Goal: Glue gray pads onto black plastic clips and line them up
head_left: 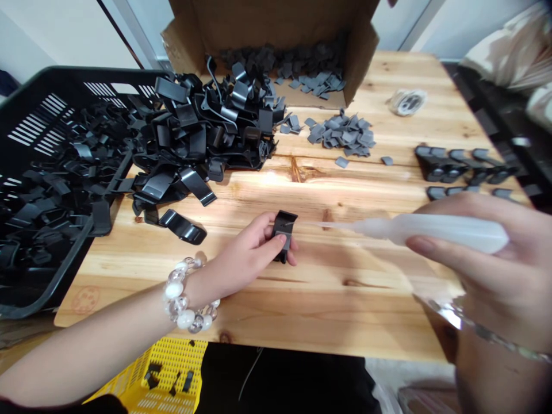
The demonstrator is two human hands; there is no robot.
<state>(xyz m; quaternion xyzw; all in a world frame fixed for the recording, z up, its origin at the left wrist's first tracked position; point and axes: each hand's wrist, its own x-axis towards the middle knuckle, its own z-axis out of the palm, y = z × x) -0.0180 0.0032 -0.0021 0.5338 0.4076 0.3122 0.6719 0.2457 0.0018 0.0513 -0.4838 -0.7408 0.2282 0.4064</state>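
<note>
Two hands work over the wooden table in the single head view. The left hand pinches a small black clip between thumb and fingers, holding it just above the table near its middle. The right hand is wrapped around a white squeeze bottle, fingers closed on its body, and its thin nozzle reaches leftward to the clip; whether the tip actually touches is hard to tell, since the nozzle is pale and blurred.

The clip looks like light, stiff moulded plastic, smooth and somewhat slippery, so a pinch across its two side edges, as it is held now, seems the safe hold, leaving its upper face free. Its long axis runs roughly away from the person, tilted a little, with the wider open end pointing toward the far side of the table. The bottle looks soft-walled and light; its long axis lies nearly level, pointing left.

Beyond lie a heap of black clips, a black crate, a cardboard box, grey pads and a row of finished pieces.
</note>
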